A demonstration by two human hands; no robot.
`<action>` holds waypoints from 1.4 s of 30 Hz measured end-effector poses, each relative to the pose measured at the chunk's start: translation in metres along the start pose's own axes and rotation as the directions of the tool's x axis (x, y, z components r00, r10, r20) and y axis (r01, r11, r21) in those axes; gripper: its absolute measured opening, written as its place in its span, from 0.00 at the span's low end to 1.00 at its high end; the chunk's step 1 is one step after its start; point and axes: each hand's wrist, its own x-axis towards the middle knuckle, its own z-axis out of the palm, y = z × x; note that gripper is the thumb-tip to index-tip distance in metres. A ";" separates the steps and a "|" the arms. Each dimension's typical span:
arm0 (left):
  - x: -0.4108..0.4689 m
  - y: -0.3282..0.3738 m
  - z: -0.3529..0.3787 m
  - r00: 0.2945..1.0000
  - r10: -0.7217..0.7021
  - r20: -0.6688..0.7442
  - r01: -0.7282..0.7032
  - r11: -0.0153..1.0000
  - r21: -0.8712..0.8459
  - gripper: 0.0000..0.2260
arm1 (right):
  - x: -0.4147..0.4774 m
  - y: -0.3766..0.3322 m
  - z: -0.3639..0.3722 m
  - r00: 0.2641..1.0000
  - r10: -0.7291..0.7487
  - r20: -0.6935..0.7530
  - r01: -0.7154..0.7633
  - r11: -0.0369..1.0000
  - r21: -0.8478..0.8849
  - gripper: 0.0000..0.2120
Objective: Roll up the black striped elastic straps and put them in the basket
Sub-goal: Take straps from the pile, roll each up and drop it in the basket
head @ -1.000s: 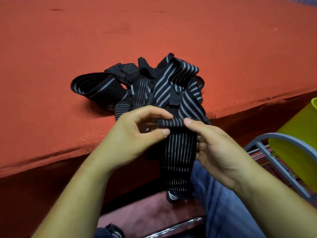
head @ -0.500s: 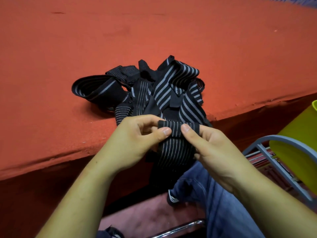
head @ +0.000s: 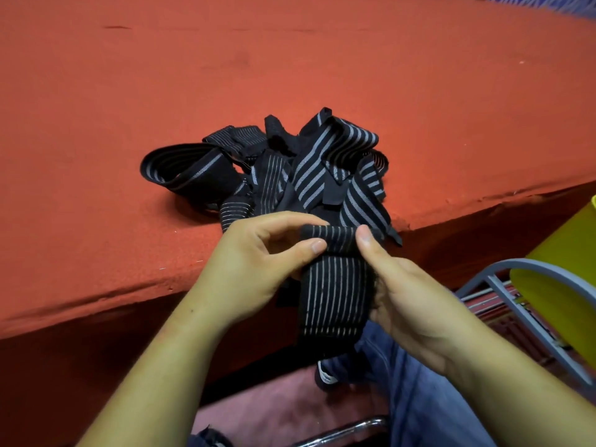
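A heap of black striped elastic straps [head: 309, 166] lies on the red table [head: 129, 108] near its front edge. One strap [head: 335, 295] hangs down in front of the edge, its top end turned over into a small roll [head: 338, 238]. My left hand [head: 258, 266] pinches the left end of that roll between thumb and fingers. My right hand [head: 416, 301] holds the right end, thumb on top and fingers behind the strap. A yellow-green basket [head: 561, 285] stands at the right edge, partly cut off by the frame.
A grey metal chair frame [head: 516, 295] curves around the basket at lower right. My blue-jeaned leg [head: 429, 404] is below the strap, with a chrome bar [head: 342, 432] near the bottom edge.
The roll at the strap's top has grown a little thicker as both hands turn it. The hanging part has got shorter, and the hands have barely shifted.
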 end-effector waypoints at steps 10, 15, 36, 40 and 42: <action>-0.001 0.001 -0.002 0.995 0.027 0.100 -0.041 0.989 0.140 0.15 | -0.001 -0.007 0.001 0.998 -0.055 -0.017 0.057 0.987 0.151 0.22; -0.003 0.001 0.003 0.976 -0.085 0.199 0.078 0.996 0.045 0.24 | 0.000 -0.007 0.001 0.994 -0.106 -0.003 0.106 0.986 0.125 0.17; -0.002 0.003 0.009 0.991 -0.034 0.129 0.021 0.994 0.104 0.09 | 0.004 0.002 -0.001 0.939 -0.325 -0.113 0.309 0.941 -0.137 0.14; -0.002 0.001 0.007 0.993 -0.026 0.117 0.019 0.998 0.066 0.06 | 0.003 0.003 -0.001 0.963 -0.257 -0.077 0.253 0.966 -0.062 0.16; -0.002 0.002 0.007 0.994 -0.018 0.110 0.011 0.998 0.060 0.05 | 0.002 0.001 0.000 0.978 -0.207 -0.029 0.207 0.978 0.000 0.18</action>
